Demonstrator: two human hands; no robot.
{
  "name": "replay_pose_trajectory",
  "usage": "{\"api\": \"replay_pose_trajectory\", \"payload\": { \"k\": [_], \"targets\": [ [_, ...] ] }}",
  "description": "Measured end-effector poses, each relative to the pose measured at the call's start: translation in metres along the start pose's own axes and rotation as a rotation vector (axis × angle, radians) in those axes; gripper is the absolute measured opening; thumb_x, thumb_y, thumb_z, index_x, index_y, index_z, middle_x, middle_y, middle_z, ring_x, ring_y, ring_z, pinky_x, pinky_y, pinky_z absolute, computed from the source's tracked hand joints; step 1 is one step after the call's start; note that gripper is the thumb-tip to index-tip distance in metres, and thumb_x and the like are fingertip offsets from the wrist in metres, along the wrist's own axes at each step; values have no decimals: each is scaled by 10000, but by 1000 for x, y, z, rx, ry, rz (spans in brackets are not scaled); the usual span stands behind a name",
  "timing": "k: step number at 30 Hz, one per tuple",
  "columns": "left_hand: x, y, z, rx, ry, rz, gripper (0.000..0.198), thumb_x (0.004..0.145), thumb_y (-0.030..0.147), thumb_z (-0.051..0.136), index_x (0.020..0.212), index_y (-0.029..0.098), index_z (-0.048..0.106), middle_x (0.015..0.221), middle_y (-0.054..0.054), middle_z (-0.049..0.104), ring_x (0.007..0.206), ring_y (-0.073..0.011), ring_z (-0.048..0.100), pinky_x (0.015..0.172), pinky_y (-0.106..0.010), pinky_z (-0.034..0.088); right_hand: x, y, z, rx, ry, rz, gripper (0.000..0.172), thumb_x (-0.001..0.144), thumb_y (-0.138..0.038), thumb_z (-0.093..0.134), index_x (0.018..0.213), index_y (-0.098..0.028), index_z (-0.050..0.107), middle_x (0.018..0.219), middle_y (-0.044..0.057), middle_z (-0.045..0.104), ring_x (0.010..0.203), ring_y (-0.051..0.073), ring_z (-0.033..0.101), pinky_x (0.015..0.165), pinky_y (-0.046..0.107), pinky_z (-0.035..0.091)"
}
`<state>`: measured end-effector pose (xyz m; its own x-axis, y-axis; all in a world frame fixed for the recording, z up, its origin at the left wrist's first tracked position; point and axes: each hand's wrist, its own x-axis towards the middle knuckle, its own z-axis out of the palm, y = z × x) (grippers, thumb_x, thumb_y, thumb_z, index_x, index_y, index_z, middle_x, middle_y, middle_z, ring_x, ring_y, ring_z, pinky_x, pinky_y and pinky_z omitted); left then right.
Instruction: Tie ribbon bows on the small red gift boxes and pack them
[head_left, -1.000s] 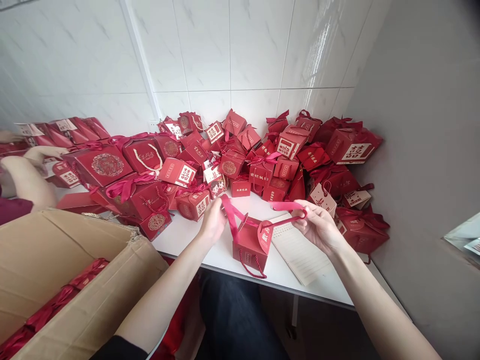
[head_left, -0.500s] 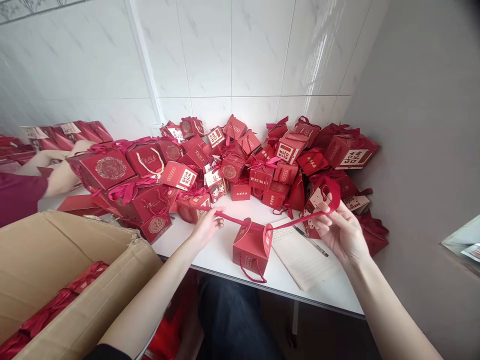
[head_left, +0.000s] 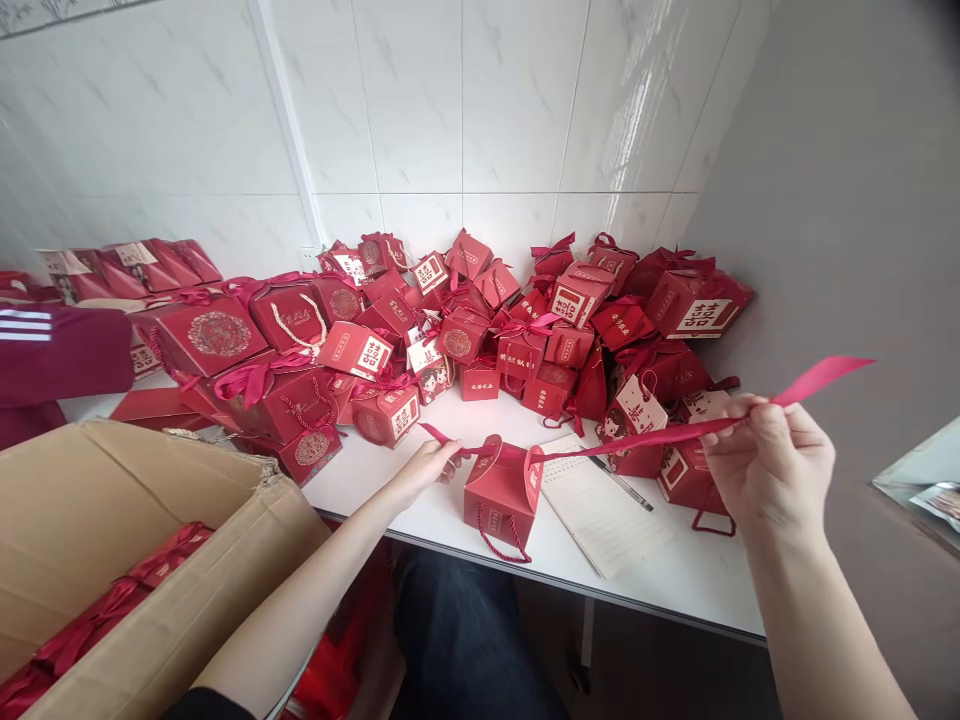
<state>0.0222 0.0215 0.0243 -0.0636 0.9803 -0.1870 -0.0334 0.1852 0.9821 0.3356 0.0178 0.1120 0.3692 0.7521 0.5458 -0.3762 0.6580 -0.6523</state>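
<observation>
A small red gift box (head_left: 501, 495) with a twisted cord handle stands upright near the table's front edge. A red ribbon (head_left: 637, 441) runs through the top of it, between two raised round flaps. On the left, my left hand (head_left: 431, 470) is closed on the ribbon's short end, whose tip pokes out past the fingers. Farther right and higher, my right hand (head_left: 772, 460) pinches the long end, pulled taut, and a loose tail sticks out beyond it. Neither hand touches the box.
Red gift boxes (head_left: 480, 382) lie heaped along the wall. A notepad (head_left: 600, 510) and a pen (head_left: 626, 485) lie right of the box. An open cardboard carton (head_left: 247, 530) with red boxes stands at lower left. Another person's maroon sleeve (head_left: 67, 355) reaches in at left.
My right hand has moved right, drawing the ribbon out, and its bunched loop is now a straight tail. My left hand shifted slightly right and down. The other person's sleeve came farther into view.
</observation>
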Motion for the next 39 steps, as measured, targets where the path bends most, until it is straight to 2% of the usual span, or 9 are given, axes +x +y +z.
{"api": "replay_pose_trajectory", "payload": {
  "k": [3,6,12,16,21,25,32,35,39],
  "targets": [
    [1,0,2,-5,4,23,327,619,418,691,530,139,546,488,32,457,436,-84,433,442,-224,309,4,-7,-2,100,-11,-55,305,477,-355,868,564,-194,624,555,-40,502,546,99,499,493,262,421],
    [4,6,2,-41,22,71,386,604,433,698,474,162,456,453,53,403,434,-81,428,462,-228,340,7,-12,-2,201,-54,-3,318,451,-394,869,543,-219,619,517,-59,442,555,101,485,505,263,395],
    [12,46,-3,-161,107,229,340,598,445,699,608,158,519,579,15,511,605,-124,534,562,-247,431,4,-1,8,158,-293,66,269,568,-422,816,582,-226,633,499,-64,411,472,87,434,498,293,381],
    [7,82,0,-252,-21,387,264,647,375,670,697,122,610,759,-72,648,749,-170,604,698,-292,465,-1,16,23,89,-412,107,205,659,-407,763,660,-234,653,555,-47,491,515,103,495,551,317,455],
    [-5,109,11,-296,-165,475,224,698,313,627,592,136,540,660,-49,637,684,-167,609,663,-297,457,-5,36,42,76,-472,200,215,660,-407,759,662,-212,668,592,-22,551,573,115,535,559,285,478],
    [-11,119,13,-297,-205,493,329,702,293,618,497,168,393,578,-10,573,581,-135,572,594,-275,438,-5,49,58,74,-499,286,231,630,-416,772,657,-210,672,609,-16,594,562,113,542,562,272,467],
    [-17,128,4,-315,-153,443,385,719,349,615,534,181,322,537,51,419,491,-73,445,521,-232,415,-6,70,100,93,-573,424,304,546,-424,809,692,-220,638,559,-41,581,523,106,511,568,262,434],
    [-20,130,-4,-306,-152,491,346,710,353,630,546,176,383,549,42,431,498,-74,438,527,-232,419,-10,77,120,100,-616,449,343,523,-446,811,650,-211,595,548,-47,561,505,100,483,559,259,424],
    [-26,129,-17,-232,-139,549,233,649,332,689,640,139,557,653,5,543,548,-83,489,555,-233,426,-15,84,140,153,-664,444,323,566,-441,792,625,-200,585,585,-43,560,529,92,480,575,247,417]
  ]
}}
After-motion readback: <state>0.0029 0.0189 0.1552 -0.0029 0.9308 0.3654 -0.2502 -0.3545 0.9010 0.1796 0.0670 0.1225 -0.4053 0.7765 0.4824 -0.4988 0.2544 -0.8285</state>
